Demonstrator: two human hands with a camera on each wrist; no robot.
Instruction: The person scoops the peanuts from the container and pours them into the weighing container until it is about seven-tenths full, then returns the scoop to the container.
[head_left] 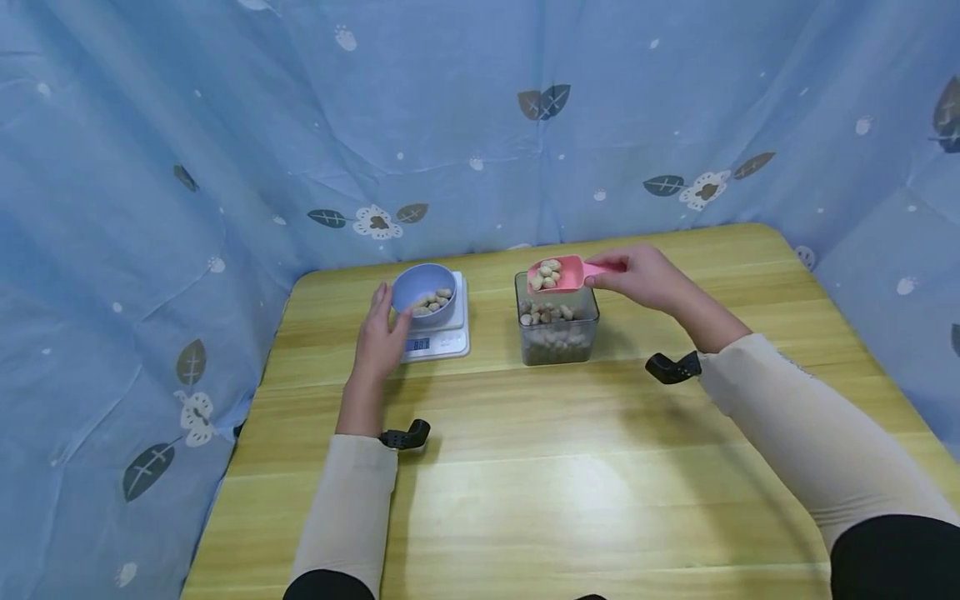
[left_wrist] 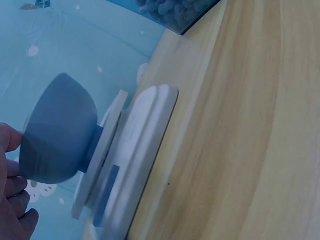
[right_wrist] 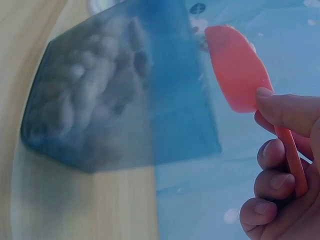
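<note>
My right hand (head_left: 637,273) grips the handle of a pink scoop (head_left: 574,275) that carries several peanuts (head_left: 546,275) in their shells. The scoop is over the back part of a clear square container (head_left: 558,348), which holds more peanuts (right_wrist: 85,80). In the right wrist view, my thumb and fingers wrap the scoop's handle (right_wrist: 292,160). At the left, a blue-purple bowl (head_left: 425,279) with some peanuts in it stands on a white kitchen scale (head_left: 450,342). My left hand (head_left: 381,337) is at the bowl's left side, fingers relaxed and fingertips right at the rim.
The scale's small display (head_left: 417,343) is lit, its digits too small to read. A wooden table (head_left: 525,467) bears everything, and a blue patterned curtain (head_left: 465,108) hangs behind it. Black camera mounts (head_left: 408,435) project from both wrists.
</note>
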